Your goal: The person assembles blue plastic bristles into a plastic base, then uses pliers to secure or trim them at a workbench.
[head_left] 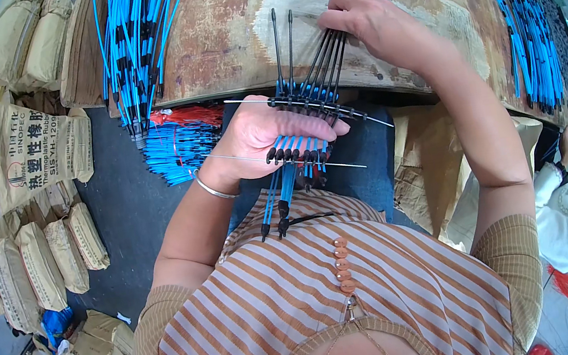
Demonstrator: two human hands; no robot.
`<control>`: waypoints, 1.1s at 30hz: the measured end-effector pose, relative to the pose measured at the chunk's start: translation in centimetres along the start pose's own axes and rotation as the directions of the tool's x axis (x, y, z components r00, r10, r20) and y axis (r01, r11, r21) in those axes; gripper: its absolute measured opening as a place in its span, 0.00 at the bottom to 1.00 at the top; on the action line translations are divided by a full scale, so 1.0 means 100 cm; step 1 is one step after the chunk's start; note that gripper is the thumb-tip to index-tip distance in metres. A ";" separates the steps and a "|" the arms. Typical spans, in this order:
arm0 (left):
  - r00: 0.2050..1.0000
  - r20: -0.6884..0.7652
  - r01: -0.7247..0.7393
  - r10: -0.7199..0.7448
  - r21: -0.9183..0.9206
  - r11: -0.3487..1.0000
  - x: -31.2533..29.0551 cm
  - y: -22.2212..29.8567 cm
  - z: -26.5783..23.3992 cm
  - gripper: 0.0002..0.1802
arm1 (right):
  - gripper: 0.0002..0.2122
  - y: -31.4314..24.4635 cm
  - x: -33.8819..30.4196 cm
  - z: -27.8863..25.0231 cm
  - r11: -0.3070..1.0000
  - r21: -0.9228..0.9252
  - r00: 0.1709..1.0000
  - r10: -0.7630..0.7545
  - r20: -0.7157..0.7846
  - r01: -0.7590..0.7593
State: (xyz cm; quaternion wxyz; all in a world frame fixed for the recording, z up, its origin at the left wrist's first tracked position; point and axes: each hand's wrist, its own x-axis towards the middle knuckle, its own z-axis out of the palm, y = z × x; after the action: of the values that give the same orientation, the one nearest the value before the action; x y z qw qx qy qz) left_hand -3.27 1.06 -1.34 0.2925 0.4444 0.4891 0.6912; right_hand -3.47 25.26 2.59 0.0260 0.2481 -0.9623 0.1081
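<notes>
My left hand (256, 134) is closed around a bundle of thin blue rods with black fittings (290, 177), held above my lap at the table's near edge. One thin metal rod (379, 120) crosses the bundle above my thumb, and a second metal rod (349, 165) crosses below it, by a row of black fittings. From the bundle several black stems (327, 59) fan upward. My right hand (371, 23) pinches the tips of the right-hand group, while two black stems (284, 46) on the left stand apart from it. My fingers hide part of the bundle.
Ahead is a worn wooden table (221, 41). A sheaf of blue rods (133, 35) overhangs its left edge, above another blue bundle (182, 152) with red strands. More blue rods (531, 48) lie right. Paper sacks (40, 146) are stacked left; a person in white (566, 225) works at right.
</notes>
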 end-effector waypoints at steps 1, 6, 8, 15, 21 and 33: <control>1.000 -0.003 0.010 -0.010 -0.006 1.000 0.000 0.000 0.000 0.10 | 0.13 0.000 0.001 -0.001 1.000 0.006 1.000 -0.003 0.009 0.003; 1.000 0.000 0.009 -0.009 -0.016 1.000 0.000 -0.002 -0.001 0.10 | 0.13 0.003 0.000 0.000 1.000 0.009 1.000 -0.023 0.020 0.022; 1.000 0.005 -0.002 0.002 -0.015 1.000 0.000 -0.002 -0.002 0.10 | 0.13 0.003 0.002 0.001 1.000 0.008 1.000 -0.017 0.022 0.017; 1.000 0.000 0.025 -0.025 -0.070 0.997 0.001 0.001 -0.001 0.10 | 0.14 0.005 0.006 -0.001 1.000 0.002 0.998 -0.019 0.061 0.018; 1.000 -0.006 0.007 -0.007 -0.044 0.999 0.000 -0.001 -0.001 0.10 | 0.15 0.006 0.007 0.000 0.999 0.012 0.998 -0.035 0.055 0.034; 0.914 -0.023 0.365 -0.406 -0.395 0.843 -0.005 0.003 -0.004 0.09 | 0.15 0.010 0.011 0.001 0.996 -0.006 0.995 -0.084 0.055 0.084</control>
State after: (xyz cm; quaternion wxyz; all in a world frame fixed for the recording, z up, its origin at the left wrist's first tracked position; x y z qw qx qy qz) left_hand -3.38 0.41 -1.27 0.4802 0.2343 0.4389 0.7224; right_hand -4.93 25.51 2.46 0.0049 0.2913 -0.9518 0.0960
